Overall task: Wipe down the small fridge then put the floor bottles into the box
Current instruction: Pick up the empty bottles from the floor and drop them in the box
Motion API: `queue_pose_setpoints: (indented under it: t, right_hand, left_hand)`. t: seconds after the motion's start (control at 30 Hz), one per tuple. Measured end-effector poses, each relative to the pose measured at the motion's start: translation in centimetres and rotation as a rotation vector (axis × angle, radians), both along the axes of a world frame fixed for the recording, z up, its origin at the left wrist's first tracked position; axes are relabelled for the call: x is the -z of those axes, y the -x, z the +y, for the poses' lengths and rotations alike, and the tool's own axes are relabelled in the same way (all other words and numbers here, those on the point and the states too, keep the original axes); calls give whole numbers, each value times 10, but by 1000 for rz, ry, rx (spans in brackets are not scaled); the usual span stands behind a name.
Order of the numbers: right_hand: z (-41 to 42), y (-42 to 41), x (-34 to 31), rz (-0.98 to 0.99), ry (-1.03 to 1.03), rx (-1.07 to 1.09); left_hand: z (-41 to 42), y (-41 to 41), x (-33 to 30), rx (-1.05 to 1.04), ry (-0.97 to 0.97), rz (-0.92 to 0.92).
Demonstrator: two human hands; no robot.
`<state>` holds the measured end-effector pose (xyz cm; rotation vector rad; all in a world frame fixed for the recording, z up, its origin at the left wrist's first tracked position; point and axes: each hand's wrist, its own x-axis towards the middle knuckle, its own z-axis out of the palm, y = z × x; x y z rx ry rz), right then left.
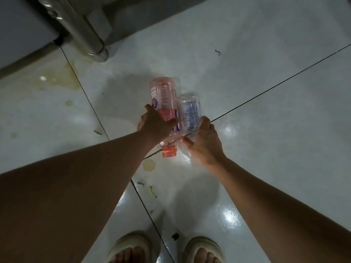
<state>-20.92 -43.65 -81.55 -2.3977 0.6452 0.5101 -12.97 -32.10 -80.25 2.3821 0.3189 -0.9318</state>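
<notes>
Plastic bottles over glossy floor tiles point(266, 44): pink bottle point(165, 103) gripped by left hand point(154, 123), clear bottle point(190, 112) by right hand point(204, 142).

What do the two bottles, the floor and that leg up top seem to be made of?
Pink bottle: thin clear plastic, pink-tinted, ribbed orange cap; the floor shows through it.
Clear bottle: clear, colourless plastic with a blue-printed label.
Floor: probably glazed ceramic tile, pale and glossy, with dark grout lines and bright light reflections.
Leg: likely brushed metal, grey with a dull sheen.
</notes>
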Motion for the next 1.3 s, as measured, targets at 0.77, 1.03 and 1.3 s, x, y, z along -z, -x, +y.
queue_pose_setpoints:
  t: [0.77,1.03,1.3]
  right_hand:
    - [-36,8,-431,28,93,-10]
    - [-32,46,-614,-68,192,93]
    - [-36,142,-730,-113,251,266]
  left_hand:
    - [-1,-34,-419,447,-178,-142]
    - [1,-19,-601,520,-69,-250]
    - [-23,35,-720,683,8,-317]
